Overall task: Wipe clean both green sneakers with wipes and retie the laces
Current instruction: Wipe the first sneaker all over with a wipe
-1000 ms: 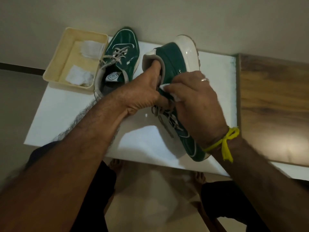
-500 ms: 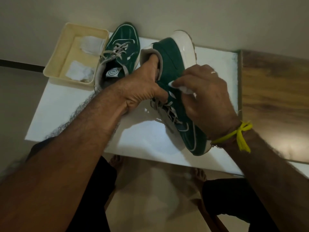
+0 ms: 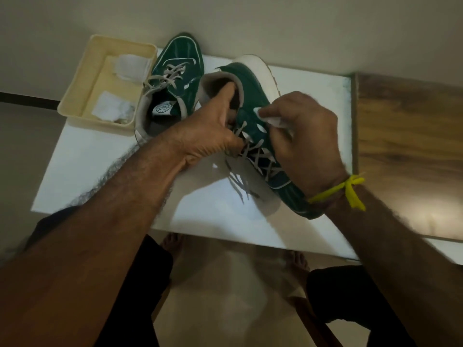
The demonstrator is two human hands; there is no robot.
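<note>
Honestly, left hand (image 3: 213,136) grips the tilted sneaker (image 3: 250,96) by its collar, right hand (image 3: 300,128) pinching the wipe (image 3: 271,119); loose laces (image 3: 255,156) could snag.

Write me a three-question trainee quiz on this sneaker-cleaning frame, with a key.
1. True or false: the right hand holds a white wipe against the tilted green sneaker.
2. Where does the left hand take its grip? A) toe B) collar opening C) sole
3. Fill in: the second green sneaker stands beside a cream ____ holding wipes.

Key: 1 true; 2 B; 3 tray.
</note>
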